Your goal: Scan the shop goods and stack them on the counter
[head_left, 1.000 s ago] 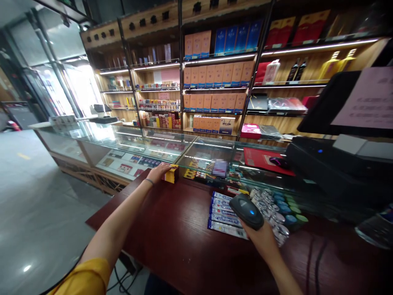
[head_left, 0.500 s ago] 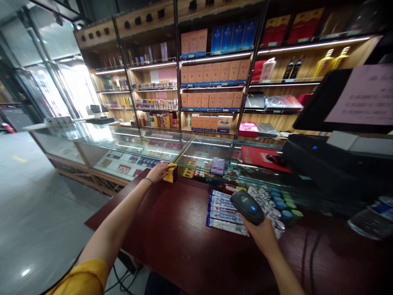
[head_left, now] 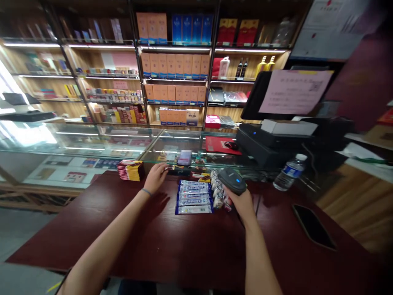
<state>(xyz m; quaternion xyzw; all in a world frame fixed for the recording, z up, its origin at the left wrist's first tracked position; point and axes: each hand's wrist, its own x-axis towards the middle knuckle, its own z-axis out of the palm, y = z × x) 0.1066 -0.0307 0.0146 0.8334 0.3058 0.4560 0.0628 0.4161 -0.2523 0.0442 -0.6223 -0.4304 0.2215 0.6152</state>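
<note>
My right hand (head_left: pixel 242 203) is closed around a black barcode scanner (head_left: pixel 232 180) with a blue light, held just above a cluster of small round tins (head_left: pixel 217 192). My left hand (head_left: pixel 156 177) hovers over the dark red wooden counter (head_left: pixel 172 241), fingers loosely stretched toward the foot of the glass case, holding nothing. It is between a stack of red-and-yellow packs (head_left: pixel 130 170) on its left and a row of blue-and-white packets (head_left: pixel 194 197) on its right, touching neither.
A glass display case (head_left: pixel 107 141) runs along the counter's far edge. A till and screen with a taped paper (head_left: pixel 294 92) stand at right, with a water bottle (head_left: pixel 290 171) and a dark phone (head_left: pixel 313 226). Lit shelves of boxes (head_left: pixel 175 65) fill the back wall.
The view has swung to the right. My left hand has let go of the red-and-yellow stack and moved right toward the blue-and-white packets. The scanner stays in my right hand.
</note>
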